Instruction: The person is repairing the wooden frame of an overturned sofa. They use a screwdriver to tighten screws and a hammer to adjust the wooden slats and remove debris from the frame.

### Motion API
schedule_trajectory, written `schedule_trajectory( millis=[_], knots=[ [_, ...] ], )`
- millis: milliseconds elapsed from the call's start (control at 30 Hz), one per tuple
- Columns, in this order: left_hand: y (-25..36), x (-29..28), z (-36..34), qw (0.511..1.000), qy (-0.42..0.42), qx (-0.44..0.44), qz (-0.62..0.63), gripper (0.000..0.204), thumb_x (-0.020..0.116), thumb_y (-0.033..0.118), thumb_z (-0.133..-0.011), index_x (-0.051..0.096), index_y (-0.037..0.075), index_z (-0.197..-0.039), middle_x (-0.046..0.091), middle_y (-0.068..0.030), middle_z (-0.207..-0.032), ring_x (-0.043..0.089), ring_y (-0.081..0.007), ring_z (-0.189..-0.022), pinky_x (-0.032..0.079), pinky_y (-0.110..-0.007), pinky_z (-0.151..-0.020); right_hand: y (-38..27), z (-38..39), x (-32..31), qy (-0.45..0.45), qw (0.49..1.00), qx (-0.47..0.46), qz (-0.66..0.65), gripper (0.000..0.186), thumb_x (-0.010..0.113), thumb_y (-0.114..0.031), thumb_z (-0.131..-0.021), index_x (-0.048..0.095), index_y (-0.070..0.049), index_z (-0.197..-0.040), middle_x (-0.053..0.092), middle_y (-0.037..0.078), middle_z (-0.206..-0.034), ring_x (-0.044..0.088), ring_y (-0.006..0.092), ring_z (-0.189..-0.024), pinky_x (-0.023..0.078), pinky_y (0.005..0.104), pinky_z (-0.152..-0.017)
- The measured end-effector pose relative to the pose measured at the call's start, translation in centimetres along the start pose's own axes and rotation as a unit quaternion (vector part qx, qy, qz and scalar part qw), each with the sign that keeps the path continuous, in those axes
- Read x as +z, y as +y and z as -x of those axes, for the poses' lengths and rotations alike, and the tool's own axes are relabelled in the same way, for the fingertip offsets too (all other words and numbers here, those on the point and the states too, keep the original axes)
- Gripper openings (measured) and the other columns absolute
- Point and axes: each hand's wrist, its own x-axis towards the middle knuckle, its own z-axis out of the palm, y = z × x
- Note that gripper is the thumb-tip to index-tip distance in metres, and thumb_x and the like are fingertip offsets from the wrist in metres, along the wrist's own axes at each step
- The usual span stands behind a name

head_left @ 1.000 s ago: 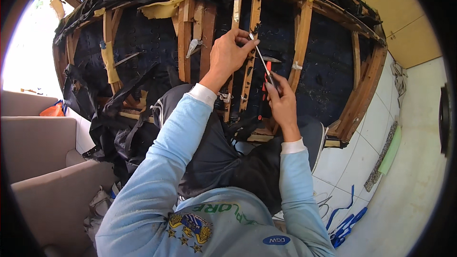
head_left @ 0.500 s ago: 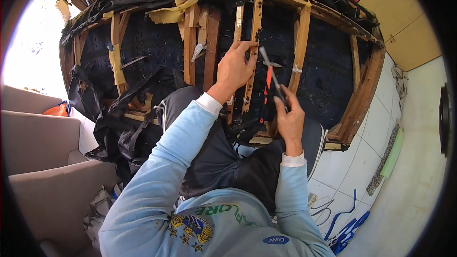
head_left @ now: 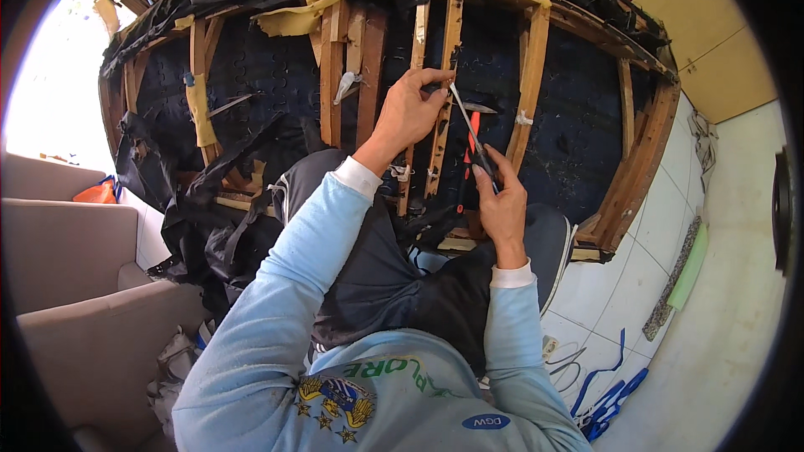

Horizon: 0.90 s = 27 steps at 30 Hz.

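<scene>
My right hand [head_left: 502, 205] grips the dark handle of a screwdriver [head_left: 466, 120], its slim metal shaft slanting up and left. The screwdriver's tip is at the right edge of a narrow wooden slat [head_left: 453, 29] with dark scraps along it. My left hand [head_left: 410, 109] is over that slat, index finger and thumb bent toward each other next to the tip. Whatever they pinch is too small to make out. Behind the screwdriver lies a hammer [head_left: 474, 124] with an orange and black handle, partly covered by the shaft and my right hand.
The wooden furniture frame [head_left: 536, 75] spreads before my legs, with torn black cloth [head_left: 226, 238] hanging at its left. Yellow foam scraps [head_left: 306, 12] cling to it. Grey upholstered seats [head_left: 71, 243] stand at left. Blue straps [head_left: 615, 406] and a green strip [head_left: 691, 268] lie at right.
The screwdriver's tip has moved left and meets the slat beside my left fingers. My right hand has shifted slightly left. My left index finger now reaches further out over the slat.
</scene>
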Motion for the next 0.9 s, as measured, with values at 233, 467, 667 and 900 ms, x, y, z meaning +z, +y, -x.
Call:
schedule_trajectory(
  millis=[233,467,667,900],
  knots=[
    [0.0,-0.4,-0.1,1.0,-0.012,-0.009,-0.006,0.033,0.073,0.015,-0.102,0.079,0.01,-0.135,0.072,-0.0177,-0.133,0.078,-0.0285,-0.097,0.062,-0.039,-0.091,-1.2,0.7,1.4,-0.07,0.984,0.112,-0.124,0.04,0.068,-0.024,-0.112,0.067,-0.004,-0.147,0.072,0.006,-0.085,0.065,0.0111,-0.07,0.053,0.0298,-0.065],
    [0.7,-0.4,0.6,0.988,0.0,0.087,-0.125,0.035,0.069,0.014,-0.103,0.078,0.013,-0.136,0.07,-0.0159,-0.135,0.078,-0.0355,-0.097,0.063,-0.044,-0.09,-1.4,-0.2,0.4,-0.111,0.977,0.121,-0.136,0.04,0.055,-0.034,-0.119,0.069,-0.002,-0.138,0.059,0.0,-0.068,0.055,0.0091,-0.057,0.044,0.0273,-0.053],
    [1.5,-0.4,1.0,0.975,0.012,0.104,-0.195,0.032,0.066,0.017,-0.104,0.078,0.013,-0.133,0.072,-0.0121,-0.133,0.077,-0.0369,-0.102,0.062,-0.046,-0.088,-2.8,0.7,0.9,0.067,0.991,-0.033,0.113,0.034,0.074,-0.034,-0.107,0.077,-0.003,-0.122,0.07,0.009,-0.073,0.064,0.0125,-0.062,0.053,0.0354,-0.06],
    [2.1,-1.0,0.7,0.965,0.049,0.123,-0.225,0.025,0.068,0.02,-0.101,0.084,0.011,-0.118,0.079,-0.0092,-0.116,0.078,-0.0351,-0.098,0.062,-0.044,-0.084,-1.1,0.1,1.3,0.051,0.998,-0.01,0.03,0.031,0.081,-0.027,-0.102,0.076,0.001,-0.116,0.074,0.009,-0.082,0.067,0.0138,-0.067,0.053,0.0352,-0.064]
  ],
)
